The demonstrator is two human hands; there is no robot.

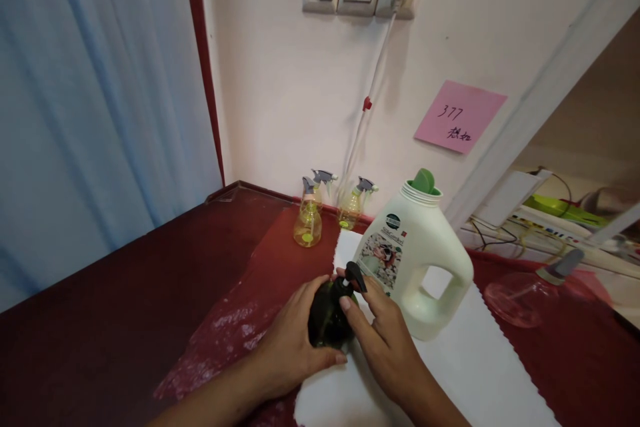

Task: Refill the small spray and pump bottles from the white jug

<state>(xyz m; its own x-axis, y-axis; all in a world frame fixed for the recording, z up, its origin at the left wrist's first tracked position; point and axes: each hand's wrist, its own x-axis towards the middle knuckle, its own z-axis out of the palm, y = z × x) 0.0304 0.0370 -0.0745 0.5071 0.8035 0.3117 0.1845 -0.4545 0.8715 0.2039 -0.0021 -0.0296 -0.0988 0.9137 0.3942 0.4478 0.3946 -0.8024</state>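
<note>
A dark green pump bottle (327,321) with a black pump head (354,276) stands between my hands at the near edge of a white sheet (465,360). My left hand (293,330) wraps round the bottle's body from the left, thumb low in front. At the top, my right hand (377,327) has its fingers and thumb closed about the pump's collar. Just behind and to the right is a pale green detergent jug (435,233) with its mouth uncapped and a green spout inside. The far side of the pump bottle is hidden.
Yellow spray bottles (307,223) with grey triggers stand against the wall. A clear pinkish bottle (520,297) lies tilted at the right, by a cluttered shelf (565,213). Clear plastic film (225,327) covers part of the dark red table (125,320). A blue curtain (95,93) hangs left.
</note>
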